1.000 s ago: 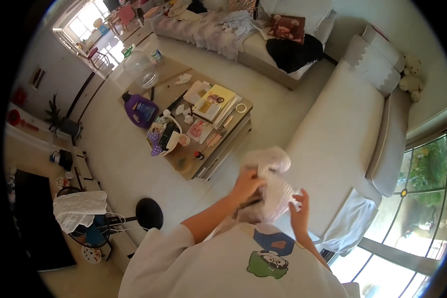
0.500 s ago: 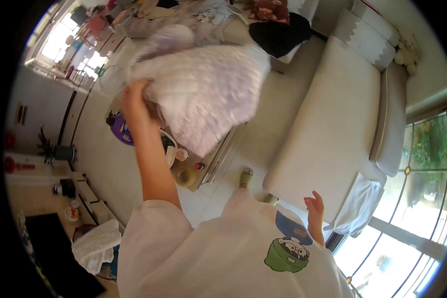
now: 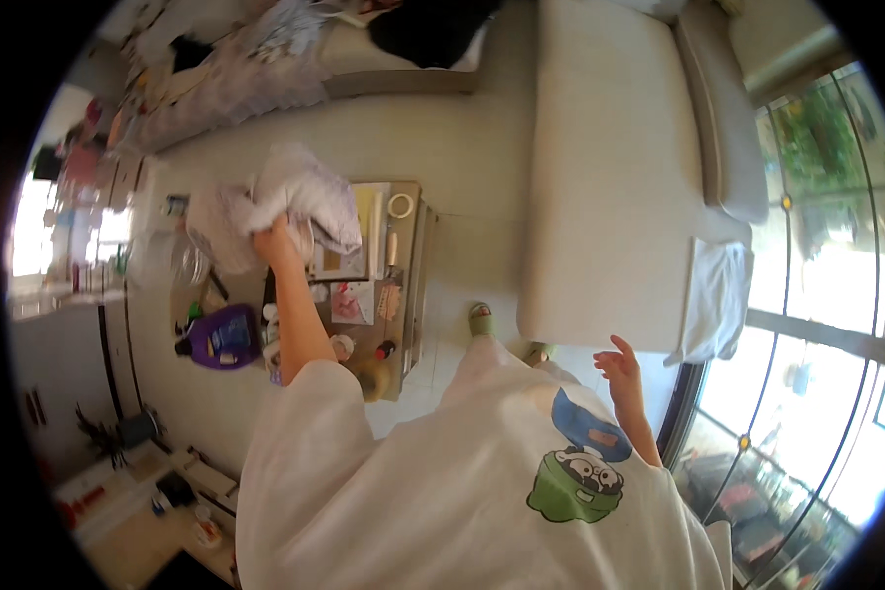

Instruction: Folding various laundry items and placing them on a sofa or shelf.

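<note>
My left hand (image 3: 275, 241) is closed on a crumpled white and lilac patterned cloth (image 3: 310, 197), bunched up above the far left part of a low table (image 3: 388, 359). Folds of the cloth hide part of my fingers. Whether it is a garment or a cover, I cannot tell. My right hand (image 3: 619, 374) hangs near the front edge of the sofa (image 3: 600, 187), fingers apart and holding nothing.
On the table are a tape roll (image 3: 400, 206), papers and small items. A purple bottle (image 3: 228, 339) stands to its left. A white cloth (image 3: 713, 305) drapes over the sofa's near corner. Behind, a black garment (image 3: 433, 34) lies among piled clothes.
The lilac cloth has gone from spread wide to bunched, and now shows lower and farther left with my left hand. More of the table is visible. The view has shifted; my right hand stays open.
</note>
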A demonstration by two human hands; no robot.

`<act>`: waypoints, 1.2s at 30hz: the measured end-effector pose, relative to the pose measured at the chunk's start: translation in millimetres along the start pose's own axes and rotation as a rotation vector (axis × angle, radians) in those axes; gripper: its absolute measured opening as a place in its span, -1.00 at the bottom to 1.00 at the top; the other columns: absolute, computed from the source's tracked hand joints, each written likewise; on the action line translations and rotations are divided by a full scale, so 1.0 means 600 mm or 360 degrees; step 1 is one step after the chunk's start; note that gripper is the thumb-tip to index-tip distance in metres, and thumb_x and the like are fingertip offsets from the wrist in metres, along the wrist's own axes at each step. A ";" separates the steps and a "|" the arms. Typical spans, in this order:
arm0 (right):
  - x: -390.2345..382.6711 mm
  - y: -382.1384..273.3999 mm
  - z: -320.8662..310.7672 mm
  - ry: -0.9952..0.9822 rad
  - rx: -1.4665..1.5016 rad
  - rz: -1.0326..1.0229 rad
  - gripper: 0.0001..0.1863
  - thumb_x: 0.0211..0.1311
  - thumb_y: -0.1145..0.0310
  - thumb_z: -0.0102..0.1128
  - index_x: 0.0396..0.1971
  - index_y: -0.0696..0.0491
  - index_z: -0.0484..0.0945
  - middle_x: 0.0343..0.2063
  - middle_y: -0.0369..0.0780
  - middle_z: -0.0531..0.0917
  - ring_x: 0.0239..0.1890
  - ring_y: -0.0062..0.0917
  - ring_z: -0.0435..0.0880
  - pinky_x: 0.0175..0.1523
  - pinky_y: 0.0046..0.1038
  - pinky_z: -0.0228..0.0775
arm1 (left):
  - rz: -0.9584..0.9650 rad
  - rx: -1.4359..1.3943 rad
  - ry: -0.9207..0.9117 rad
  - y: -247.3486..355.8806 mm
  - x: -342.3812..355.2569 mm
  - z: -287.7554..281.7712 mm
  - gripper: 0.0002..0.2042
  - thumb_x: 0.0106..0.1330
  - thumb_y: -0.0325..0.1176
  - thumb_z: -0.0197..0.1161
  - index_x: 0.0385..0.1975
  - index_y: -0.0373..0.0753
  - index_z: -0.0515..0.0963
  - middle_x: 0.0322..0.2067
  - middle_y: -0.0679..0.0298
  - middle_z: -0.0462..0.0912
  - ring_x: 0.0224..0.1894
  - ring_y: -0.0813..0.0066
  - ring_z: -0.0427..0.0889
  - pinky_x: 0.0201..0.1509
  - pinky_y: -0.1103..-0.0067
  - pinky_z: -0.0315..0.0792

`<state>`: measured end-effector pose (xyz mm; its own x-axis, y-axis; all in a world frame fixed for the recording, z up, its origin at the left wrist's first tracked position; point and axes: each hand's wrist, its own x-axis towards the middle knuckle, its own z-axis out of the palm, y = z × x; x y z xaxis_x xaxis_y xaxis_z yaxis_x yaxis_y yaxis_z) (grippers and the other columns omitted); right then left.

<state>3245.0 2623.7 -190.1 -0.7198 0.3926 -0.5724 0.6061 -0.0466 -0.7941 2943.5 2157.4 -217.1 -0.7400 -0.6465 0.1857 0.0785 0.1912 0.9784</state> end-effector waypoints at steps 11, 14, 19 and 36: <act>-0.029 0.116 -0.025 0.0153 -0.0001 0.0138 -0.61 -0.02 0.43 0.06 -0.12 0.17 0.34 -0.47 -0.21 0.55 -0.44 -0.57 0.50 -0.31 -0.57 0.32 | -0.1334 0.0674 -0.0552 -0.299 -0.134 -0.022 -0.69 0.01 -0.24 0.04 -0.35 -0.37 0.41 -0.42 0.14 0.47 -0.40 0.30 0.46 -0.30 0.48 0.41; -0.022 0.173 -0.049 0.0181 -0.0024 0.0189 -0.61 -0.04 0.41 0.08 -0.13 0.15 0.36 -0.48 -0.23 0.55 -0.47 -0.58 0.50 -0.33 -0.59 0.33 | -0.1489 0.0718 -0.0562 -0.274 -0.154 0.011 -0.62 -0.03 -0.24 0.08 -0.26 -0.38 0.36 -0.35 0.08 0.46 -0.35 0.25 0.47 -0.26 0.48 0.41; -0.005 0.193 -0.150 0.0193 0.0298 0.0444 -0.61 -0.02 0.39 0.06 -0.12 0.16 0.36 -0.46 -0.22 0.56 -0.44 -0.56 0.52 -0.30 -0.57 0.32 | -0.1570 0.0887 -0.0588 -0.227 -0.205 0.060 -0.47 -0.12 -0.23 0.15 -0.12 -0.38 0.28 -0.23 -0.03 0.44 -0.26 0.17 0.49 -0.20 0.46 0.41; 0.401 0.418 -0.653 0.0819 -0.0865 0.0619 -0.14 -0.32 0.38 0.28 0.10 -0.11 0.04 0.09 -0.11 0.14 0.10 -0.19 0.15 0.03 -0.15 0.15 | -0.0789 0.1404 -0.2632 0.159 -0.878 0.329 -0.30 0.00 -0.50 0.15 0.14 -0.31 -0.10 -0.02 0.05 0.24 -0.10 0.38 0.36 -0.10 0.56 0.30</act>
<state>3356.5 3066.3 -446.8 -0.2622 0.8157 -0.5157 0.9522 0.1320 -0.2754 3209.1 2661.8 -239.7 -0.4285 0.3750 -0.8221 -0.2185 0.8398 0.4970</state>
